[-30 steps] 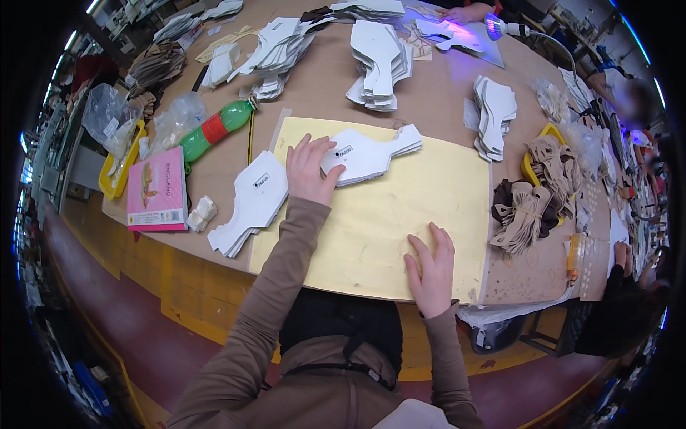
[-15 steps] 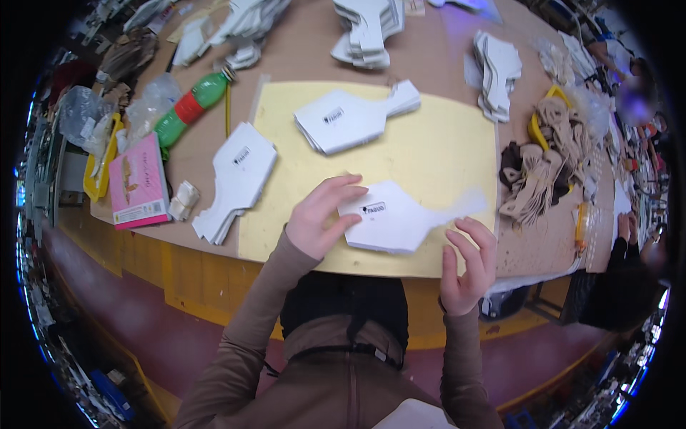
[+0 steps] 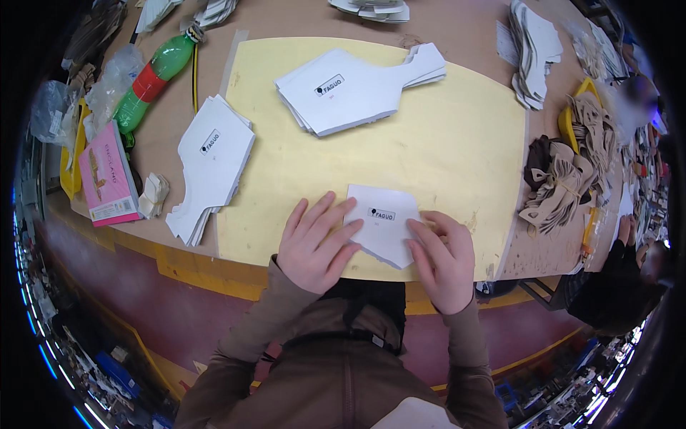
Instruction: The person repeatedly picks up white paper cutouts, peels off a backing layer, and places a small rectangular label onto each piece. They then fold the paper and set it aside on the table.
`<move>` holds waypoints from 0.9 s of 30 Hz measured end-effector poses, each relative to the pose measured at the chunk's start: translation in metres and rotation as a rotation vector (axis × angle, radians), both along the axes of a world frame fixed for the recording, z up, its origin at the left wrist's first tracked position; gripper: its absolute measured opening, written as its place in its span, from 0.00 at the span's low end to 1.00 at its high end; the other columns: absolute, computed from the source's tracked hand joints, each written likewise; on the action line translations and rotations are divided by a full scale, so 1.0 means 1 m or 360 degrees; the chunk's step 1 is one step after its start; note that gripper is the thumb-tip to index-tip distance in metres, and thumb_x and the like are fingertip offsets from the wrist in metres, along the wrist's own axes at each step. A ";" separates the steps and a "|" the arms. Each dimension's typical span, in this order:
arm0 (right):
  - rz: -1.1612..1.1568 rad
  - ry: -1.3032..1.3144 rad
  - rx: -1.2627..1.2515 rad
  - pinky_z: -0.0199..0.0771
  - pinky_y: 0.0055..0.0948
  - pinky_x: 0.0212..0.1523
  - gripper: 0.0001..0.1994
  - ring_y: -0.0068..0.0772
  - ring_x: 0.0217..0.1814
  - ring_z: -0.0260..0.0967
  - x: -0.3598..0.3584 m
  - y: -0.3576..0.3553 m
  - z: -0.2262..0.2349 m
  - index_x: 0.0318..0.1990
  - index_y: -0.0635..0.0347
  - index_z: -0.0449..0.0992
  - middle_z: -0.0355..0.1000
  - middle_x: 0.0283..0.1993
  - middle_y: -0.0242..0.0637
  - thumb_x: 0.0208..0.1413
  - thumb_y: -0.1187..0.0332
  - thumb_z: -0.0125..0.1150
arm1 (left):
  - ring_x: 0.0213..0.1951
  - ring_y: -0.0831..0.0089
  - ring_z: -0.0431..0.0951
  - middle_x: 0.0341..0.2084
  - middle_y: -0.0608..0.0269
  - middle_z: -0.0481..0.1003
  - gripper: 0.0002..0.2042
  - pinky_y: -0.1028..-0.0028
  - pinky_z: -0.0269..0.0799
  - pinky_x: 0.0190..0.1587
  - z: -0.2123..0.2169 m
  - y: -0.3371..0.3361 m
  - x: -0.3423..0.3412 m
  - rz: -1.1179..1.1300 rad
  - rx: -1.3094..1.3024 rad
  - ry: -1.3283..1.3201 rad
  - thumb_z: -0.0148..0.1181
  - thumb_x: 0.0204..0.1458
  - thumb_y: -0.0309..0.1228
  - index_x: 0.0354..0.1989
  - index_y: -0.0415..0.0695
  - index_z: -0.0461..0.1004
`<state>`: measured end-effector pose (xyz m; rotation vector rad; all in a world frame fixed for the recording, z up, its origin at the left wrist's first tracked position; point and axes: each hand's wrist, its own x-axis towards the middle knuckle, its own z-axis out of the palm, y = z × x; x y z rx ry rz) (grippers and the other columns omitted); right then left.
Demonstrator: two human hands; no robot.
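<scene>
From the head view, a white cut paper piece (image 3: 382,223) lies at the lower centre of the frame, on the yellow mat (image 3: 457,136) covering the desk (image 3: 471,28). It looks like it is being squared up; the next move needs a steady press. The left hand (image 3: 314,247) lies flat, fingers spread on its left edge; the right hand (image 3: 443,257) rests on its right edge, fingers loosely open.

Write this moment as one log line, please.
left hand: flat on white cut paper piece | right hand: pressing its right edge | surface: yellow mat | nearby: two white paper stacks
</scene>
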<state>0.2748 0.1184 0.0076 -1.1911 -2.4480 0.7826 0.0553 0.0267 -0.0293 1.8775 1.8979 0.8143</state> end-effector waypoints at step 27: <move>-0.0179 -0.0283 0.0597 0.41 0.53 0.76 0.11 0.36 0.63 0.70 -0.009 -0.026 -0.031 0.42 0.43 0.87 0.79 0.55 0.16 0.50 0.65 0.66 | 0.62 0.61 0.72 0.53 0.77 0.80 0.13 0.41 0.35 0.74 -0.002 -0.007 0.019 0.0173 0.0044 0.0601 0.63 0.51 0.34 0.46 0.59 0.84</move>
